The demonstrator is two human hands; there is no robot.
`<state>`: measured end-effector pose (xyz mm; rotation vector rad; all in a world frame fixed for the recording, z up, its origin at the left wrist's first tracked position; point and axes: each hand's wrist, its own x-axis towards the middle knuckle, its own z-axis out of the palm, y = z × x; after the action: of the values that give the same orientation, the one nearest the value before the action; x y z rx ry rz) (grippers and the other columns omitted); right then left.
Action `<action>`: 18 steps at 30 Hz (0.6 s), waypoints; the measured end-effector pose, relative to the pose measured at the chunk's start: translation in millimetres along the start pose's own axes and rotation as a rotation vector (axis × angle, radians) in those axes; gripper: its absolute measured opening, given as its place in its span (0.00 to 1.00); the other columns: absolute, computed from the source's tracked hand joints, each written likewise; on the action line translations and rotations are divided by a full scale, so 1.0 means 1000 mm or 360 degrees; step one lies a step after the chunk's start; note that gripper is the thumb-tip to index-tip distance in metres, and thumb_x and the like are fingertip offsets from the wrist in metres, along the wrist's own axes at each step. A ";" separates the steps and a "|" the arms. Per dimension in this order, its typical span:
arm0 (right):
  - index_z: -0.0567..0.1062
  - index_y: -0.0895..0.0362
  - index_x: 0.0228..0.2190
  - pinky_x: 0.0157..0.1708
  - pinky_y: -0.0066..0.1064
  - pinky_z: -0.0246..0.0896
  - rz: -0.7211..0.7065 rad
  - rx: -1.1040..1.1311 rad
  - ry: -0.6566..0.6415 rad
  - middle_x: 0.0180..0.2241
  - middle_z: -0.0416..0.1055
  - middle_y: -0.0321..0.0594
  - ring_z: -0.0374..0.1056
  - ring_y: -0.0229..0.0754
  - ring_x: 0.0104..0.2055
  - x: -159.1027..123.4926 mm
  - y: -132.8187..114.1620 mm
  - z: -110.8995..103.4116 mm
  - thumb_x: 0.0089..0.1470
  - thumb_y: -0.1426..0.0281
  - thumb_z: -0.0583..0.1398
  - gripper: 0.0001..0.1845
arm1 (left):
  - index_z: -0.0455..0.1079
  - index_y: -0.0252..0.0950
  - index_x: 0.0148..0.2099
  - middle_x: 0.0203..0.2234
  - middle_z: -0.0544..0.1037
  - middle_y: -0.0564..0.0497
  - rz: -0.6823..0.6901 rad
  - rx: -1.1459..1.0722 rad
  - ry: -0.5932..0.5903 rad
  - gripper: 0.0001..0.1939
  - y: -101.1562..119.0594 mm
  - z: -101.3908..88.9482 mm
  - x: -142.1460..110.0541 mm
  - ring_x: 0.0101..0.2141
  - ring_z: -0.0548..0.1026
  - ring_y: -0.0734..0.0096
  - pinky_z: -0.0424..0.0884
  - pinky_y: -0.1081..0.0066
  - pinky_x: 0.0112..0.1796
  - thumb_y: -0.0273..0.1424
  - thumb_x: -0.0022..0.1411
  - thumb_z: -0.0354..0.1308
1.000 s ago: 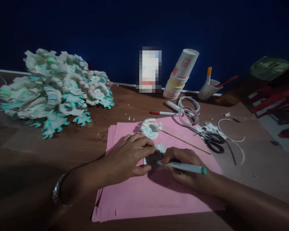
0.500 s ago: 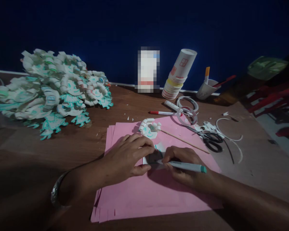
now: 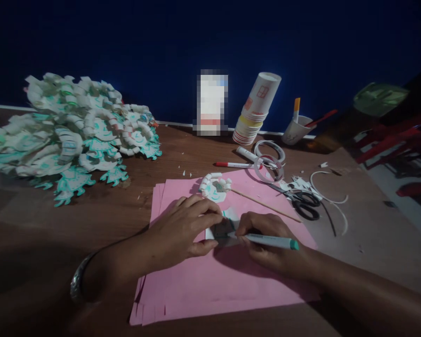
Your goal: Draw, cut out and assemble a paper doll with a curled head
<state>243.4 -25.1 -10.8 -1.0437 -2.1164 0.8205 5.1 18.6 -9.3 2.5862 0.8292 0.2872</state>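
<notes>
My right hand (image 3: 270, 231) grips a white marker with a green end (image 3: 272, 241), its tip down on a small piece of white paper (image 3: 233, 215) with green lines. My left hand (image 3: 189, 227) lies over the left edge of that piece, fingers stretched and thumb apart. Part of the drawing is in shadow and behind my fingers. Underneath is a stack of pink paper sheets (image 3: 196, 290). Just beyond my hands rests a paper face (image 3: 213, 193) with curled white strips around it and a green smile. A thin stick (image 3: 263, 203) lies to its right.
Several finished-looking paper figures (image 3: 101, 133) are piled at left. Behind stand stacked paper cups (image 3: 257, 105) and a cup of pens (image 3: 296, 131). Black scissors (image 3: 305, 206), tape rolls (image 3: 268, 168), a red-capped marker (image 3: 235, 164) and paper scraps (image 3: 296, 185) lie at right.
The whole view has shifted slightly, so things appear a little further left. Both hands keep nearly the same pose, with the marker tip still on the white paper.
</notes>
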 end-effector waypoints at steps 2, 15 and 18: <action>0.69 0.56 0.29 0.23 0.23 0.57 -0.0003 0.0025 -0.0001 0.22 0.70 0.33 0.62 0.33 0.21 0.000 0.000 0.000 0.53 0.76 0.57 0.04 | 0.69 0.44 0.55 0.53 0.72 0.51 -0.0002 0.0001 0.0000 0.20 0.000 0.000 0.000 0.56 0.65 0.58 0.61 0.57 0.54 0.33 0.61 0.64; 0.68 0.56 0.28 0.23 0.23 0.57 0.0012 -0.0019 0.0056 0.21 0.69 0.33 0.61 0.33 0.21 0.000 0.000 -0.003 0.52 0.76 0.57 0.04 | 0.69 0.44 0.55 0.52 0.72 0.51 -0.0010 0.0006 0.0004 0.19 0.001 -0.001 0.000 0.55 0.66 0.57 0.62 0.57 0.53 0.33 0.61 0.63; 0.68 0.56 0.28 0.23 0.23 0.56 0.0030 -0.0017 0.0037 0.21 0.69 0.33 0.61 0.33 0.21 0.000 0.000 -0.004 0.51 0.76 0.57 0.03 | 0.69 0.44 0.54 0.52 0.72 0.50 -0.0011 0.0001 0.0011 0.19 0.001 0.000 0.000 0.54 0.66 0.57 0.62 0.58 0.52 0.33 0.60 0.63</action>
<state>246.2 -24.2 -8.8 -1.0756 -2.0967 0.8032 5.4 17.7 -8.5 2.5837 0.8407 0.2939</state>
